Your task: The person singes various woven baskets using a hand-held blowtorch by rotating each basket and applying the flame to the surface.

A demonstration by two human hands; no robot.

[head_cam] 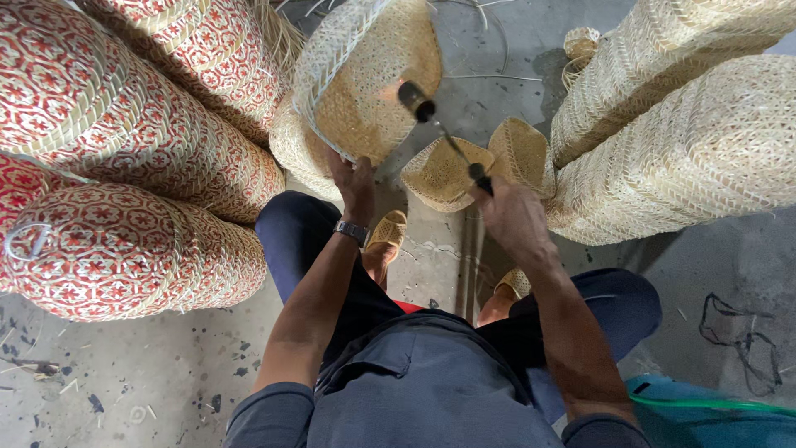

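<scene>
Left hand point(355, 184) grips the pale woven basket point(365, 79) by its rim; right hand point(510, 214) clenched around a dark-handled tool point(444, 137).

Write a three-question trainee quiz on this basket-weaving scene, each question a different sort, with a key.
1. True or false: the left hand grips the rim of the plain woven basket.
2. Which tool does the right hand hold?
A. scissors
B. a dark-handled hammer
C. a paintbrush
3. Fill in: the stacked baskets on the person's left carry a pattern in ___ on cream.

Key:
1. True: the hand holds its lower rim, the basket tilted with its opening toward the camera.
2. B: the tool's dark head is raised in front of the basket.
3. Red.
</scene>
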